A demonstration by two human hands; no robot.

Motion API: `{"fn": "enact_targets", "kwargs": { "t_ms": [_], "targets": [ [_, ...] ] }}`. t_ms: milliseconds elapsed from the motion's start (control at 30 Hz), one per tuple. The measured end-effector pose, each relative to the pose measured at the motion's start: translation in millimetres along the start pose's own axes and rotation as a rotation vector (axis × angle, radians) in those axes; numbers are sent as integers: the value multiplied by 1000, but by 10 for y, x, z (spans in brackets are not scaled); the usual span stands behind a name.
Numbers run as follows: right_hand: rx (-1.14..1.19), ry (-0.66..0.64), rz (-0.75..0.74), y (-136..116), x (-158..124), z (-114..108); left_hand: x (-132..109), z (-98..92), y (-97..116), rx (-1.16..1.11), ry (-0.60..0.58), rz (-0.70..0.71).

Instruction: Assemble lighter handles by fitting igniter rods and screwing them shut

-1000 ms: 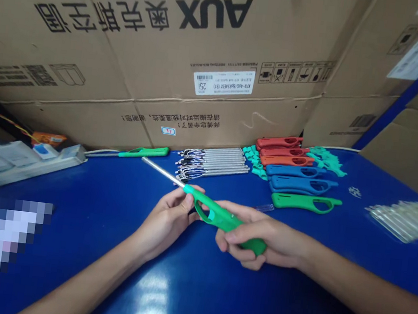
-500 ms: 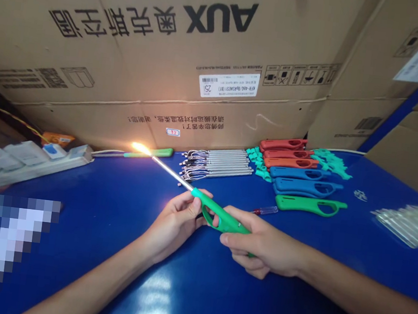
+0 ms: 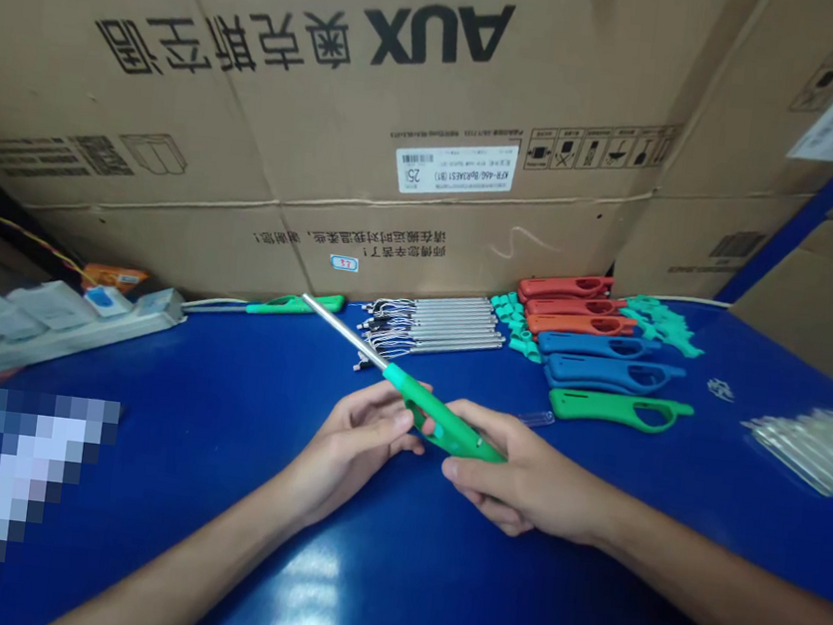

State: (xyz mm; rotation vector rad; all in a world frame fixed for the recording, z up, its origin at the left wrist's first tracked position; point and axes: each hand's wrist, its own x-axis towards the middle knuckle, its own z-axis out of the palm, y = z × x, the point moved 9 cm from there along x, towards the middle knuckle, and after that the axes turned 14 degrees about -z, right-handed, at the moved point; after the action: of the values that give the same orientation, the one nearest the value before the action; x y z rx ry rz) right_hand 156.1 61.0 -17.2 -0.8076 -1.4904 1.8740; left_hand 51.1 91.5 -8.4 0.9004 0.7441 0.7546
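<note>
Behind everything, a broad brown cardboard sheet [image 3: 271, 135] with upside-down black print stands as a backdrop, perhaps to screen the glossy blue bench [image 3: 190, 377] before it. A long white power strip [image 3: 97, 340] lies at the left edge, apart from the parts. The bare right hand [image 3: 519, 470] wraps the rear grip of a slender green plastic lighter [image 3: 408, 389] with a silver metal barrel, its thumb and curled fingers closed on the handle; a fingertip shows inside the trigger loop, though I cannot tell whether it presses. The bare left hand [image 3: 361, 442] pinches the front of the handle between thumb and fingers, seemingly to steady it, and the barrel tilts up and away, clear of both hands. The lighter is above the bench's middle. Beyond, red, orange, blue and green plastic handle shells [image 3: 590, 372] lie in a row, apparently sorted by colour for easy reach. Silver metal tubes [image 3: 460, 325] lie side by side, wired ends all leftward, likely to avoid tangling. Small turquoise plastic collars [image 3: 523, 333] sit between tubes and shells; tiny pale pieces [image 3: 721, 389] lie farther right, too small to identify.
</note>
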Motion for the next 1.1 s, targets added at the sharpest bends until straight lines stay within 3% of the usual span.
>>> {"fn": "enact_targets", "kwargs": {
  "t_ms": [200, 367, 467, 500, 567, 633, 767, 967, 1100],
  "targets": [
    [-67, 34, -26, -20, 10, -23, -2, 7, 48, 208, 62, 45],
    [-342, 21, -228, -204, -7, -68, -115, 3, 121, 537, 207, 199],
    [-715, 86, -327, -318, -62, -128, -311, 159, 247, 717, 213, 406],
    [-822, 82, -368, -350, -75, -110, -451, 356, 317, 947, 169, 611],
    [-964, 7, -487, -396, -88, 0, -712, 631, 353, 1272, 142, 955],
    [-1037, -130, -588, -375, -93, 144, -777, 754, 287, 1508, 108, 1061],
    [-1163, -234, -656, -301, -92, 230, -656, 729, 239, 1675, 132, 976],
    [-1196, -289, -730, -330, -146, 276, -360, 539, 45, 1720, 35, 590],
    [-1176, -228, -713, -431, -144, 180, -273, 457, -44, 1711, -32, 458]
  ]
}}
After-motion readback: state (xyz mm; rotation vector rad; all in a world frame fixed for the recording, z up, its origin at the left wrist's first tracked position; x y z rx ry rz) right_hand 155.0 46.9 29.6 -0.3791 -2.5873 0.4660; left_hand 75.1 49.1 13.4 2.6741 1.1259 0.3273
